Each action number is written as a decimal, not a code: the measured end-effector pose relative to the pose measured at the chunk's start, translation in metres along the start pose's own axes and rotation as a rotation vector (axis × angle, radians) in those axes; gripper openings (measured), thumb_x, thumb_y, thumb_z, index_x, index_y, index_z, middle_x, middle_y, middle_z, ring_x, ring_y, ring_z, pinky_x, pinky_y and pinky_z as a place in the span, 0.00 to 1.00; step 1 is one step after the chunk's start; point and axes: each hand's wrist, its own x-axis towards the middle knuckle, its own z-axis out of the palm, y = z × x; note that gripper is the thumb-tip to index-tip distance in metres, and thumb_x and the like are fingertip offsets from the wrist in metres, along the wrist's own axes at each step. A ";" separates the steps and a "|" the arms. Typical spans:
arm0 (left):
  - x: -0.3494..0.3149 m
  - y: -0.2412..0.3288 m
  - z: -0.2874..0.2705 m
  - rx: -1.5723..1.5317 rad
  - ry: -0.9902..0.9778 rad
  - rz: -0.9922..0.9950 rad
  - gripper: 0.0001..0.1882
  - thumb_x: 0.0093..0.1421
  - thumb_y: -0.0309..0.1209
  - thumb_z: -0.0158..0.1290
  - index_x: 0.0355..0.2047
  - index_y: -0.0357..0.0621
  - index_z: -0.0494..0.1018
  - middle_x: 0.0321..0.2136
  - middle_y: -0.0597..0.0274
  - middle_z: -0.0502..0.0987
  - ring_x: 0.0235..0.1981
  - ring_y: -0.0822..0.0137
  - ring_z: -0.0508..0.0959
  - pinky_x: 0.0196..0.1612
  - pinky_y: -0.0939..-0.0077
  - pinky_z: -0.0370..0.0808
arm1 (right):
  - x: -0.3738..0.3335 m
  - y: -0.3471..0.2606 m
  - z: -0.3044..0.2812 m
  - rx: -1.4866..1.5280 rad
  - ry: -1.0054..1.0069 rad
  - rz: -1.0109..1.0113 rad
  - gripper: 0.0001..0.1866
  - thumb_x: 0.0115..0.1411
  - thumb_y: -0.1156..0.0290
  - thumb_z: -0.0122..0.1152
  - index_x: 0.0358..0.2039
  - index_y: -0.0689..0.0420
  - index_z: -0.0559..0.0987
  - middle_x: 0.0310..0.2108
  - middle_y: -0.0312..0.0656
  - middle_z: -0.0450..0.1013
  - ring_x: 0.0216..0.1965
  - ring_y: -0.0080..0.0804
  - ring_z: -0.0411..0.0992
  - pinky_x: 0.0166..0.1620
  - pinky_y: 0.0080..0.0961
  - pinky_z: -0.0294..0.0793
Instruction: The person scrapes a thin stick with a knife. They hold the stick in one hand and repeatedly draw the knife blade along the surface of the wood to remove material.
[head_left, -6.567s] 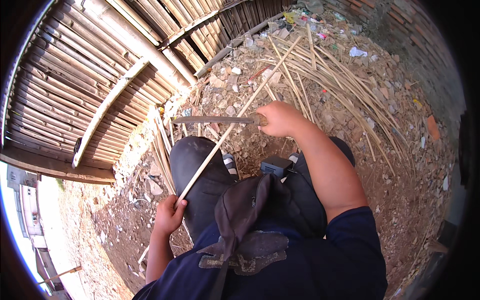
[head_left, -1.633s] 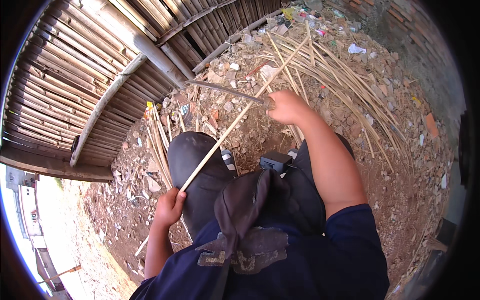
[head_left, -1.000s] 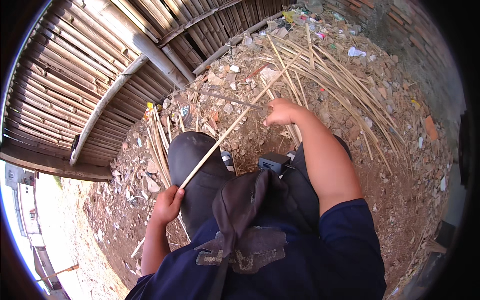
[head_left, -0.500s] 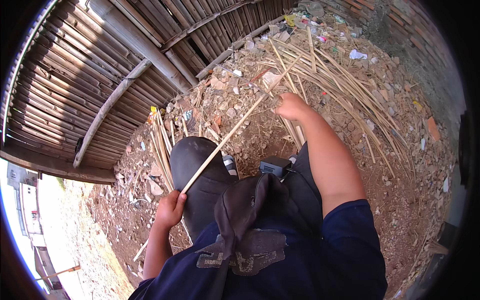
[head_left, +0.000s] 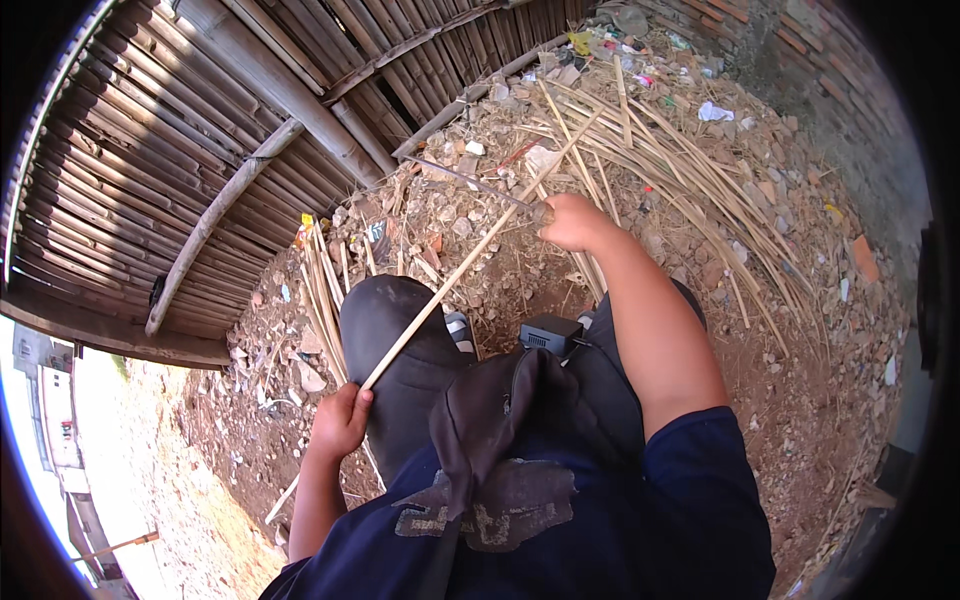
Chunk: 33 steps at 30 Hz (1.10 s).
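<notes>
A long pale bamboo strip [head_left: 446, 286] slants across my left knee, away from me to the upper right. Its near end is gripped by my left hand [head_left: 340, 420], thumb laid along it. My right hand [head_left: 574, 222] is closed around the handle of a knife [head_left: 470, 181], whose long thin dark blade points to the upper left. The blade crosses the strip close to my right fist; whether it lies over or under the strip I cannot tell. Most of the handle is hidden by my fingers.
Many loose bamboo strips [head_left: 690, 180] lie in a heap at the far right; more strips [head_left: 322, 290] stand beside my left knee. A small dark box [head_left: 550, 333] sits between my legs. A slatted bamboo structure [head_left: 200, 150] borders the left, a brick wall [head_left: 830, 75] the right. Rubble covers the ground.
My right hand has drawn slightly toward me and to the left, and the knife blade has come nearer along the strip. My left hand and the strip have stayed almost still.
</notes>
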 end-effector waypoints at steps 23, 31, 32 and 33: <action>0.004 -0.012 0.003 -0.086 -0.024 0.003 0.22 0.71 0.42 0.50 0.26 0.36 0.68 0.18 0.43 0.72 0.20 0.43 0.73 0.26 0.56 0.68 | 0.018 0.049 0.012 0.151 0.131 0.210 0.24 0.50 0.65 0.63 0.48 0.58 0.81 0.44 0.56 0.79 0.47 0.52 0.78 0.51 0.40 0.77; 0.000 -0.009 0.010 -0.145 0.029 -0.001 0.22 0.71 0.41 0.49 0.24 0.37 0.65 0.16 0.44 0.69 0.19 0.44 0.71 0.25 0.55 0.66 | -0.030 -0.032 -0.010 -0.014 0.078 -0.099 0.16 0.50 0.67 0.61 0.41 0.56 0.82 0.39 0.56 0.79 0.43 0.54 0.78 0.47 0.43 0.77; 0.002 -0.010 0.010 -0.148 0.031 -0.001 0.22 0.71 0.41 0.49 0.24 0.37 0.65 0.16 0.44 0.69 0.19 0.44 0.71 0.25 0.55 0.66 | -0.035 -0.035 -0.010 -0.072 0.100 -0.137 0.17 0.50 0.68 0.60 0.41 0.55 0.83 0.38 0.55 0.80 0.43 0.53 0.78 0.48 0.44 0.77; 0.005 -0.011 0.010 -0.146 0.023 -0.008 0.22 0.71 0.41 0.49 0.24 0.37 0.65 0.16 0.44 0.70 0.19 0.44 0.72 0.25 0.55 0.67 | -0.029 -0.029 -0.011 -0.076 0.100 -0.139 0.17 0.50 0.68 0.60 0.41 0.55 0.83 0.38 0.55 0.80 0.43 0.53 0.78 0.48 0.44 0.77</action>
